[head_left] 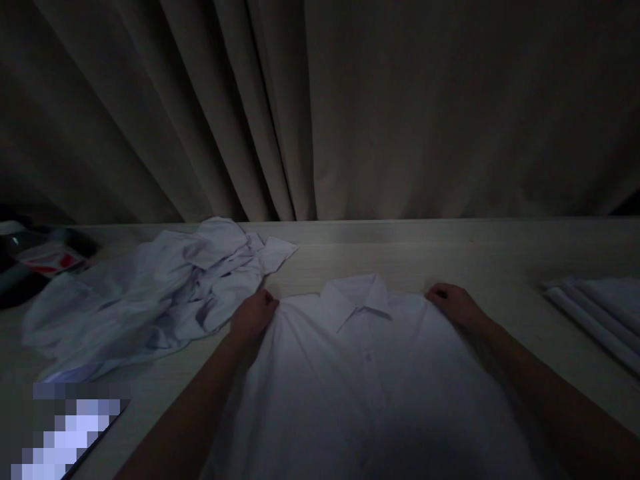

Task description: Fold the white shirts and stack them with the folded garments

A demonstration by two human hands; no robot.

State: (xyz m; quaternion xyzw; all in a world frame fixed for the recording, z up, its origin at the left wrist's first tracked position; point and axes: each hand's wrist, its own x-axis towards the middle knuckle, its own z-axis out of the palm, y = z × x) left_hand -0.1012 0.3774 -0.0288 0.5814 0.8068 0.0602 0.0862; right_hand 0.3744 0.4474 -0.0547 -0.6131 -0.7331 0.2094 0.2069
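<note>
A white collared shirt (365, 373) lies flat and face up on the pale wooden table (450, 253), its collar toward the far side. My left hand (254, 315) grips the shirt's left shoulder, fingers curled on the cloth. On the right shoulder, my right hand (453, 303) holds the fabric the same way. Both forearms reach in from the near edge. The light is dim.
A crumpled heap of white shirts (150, 293) lies at the left. Folded white shirts (600, 307) are stacked at the right edge. Dark objects with a red-and-white packet (45, 257) sit far left. A heavy curtain (320, 107) hangs behind the table.
</note>
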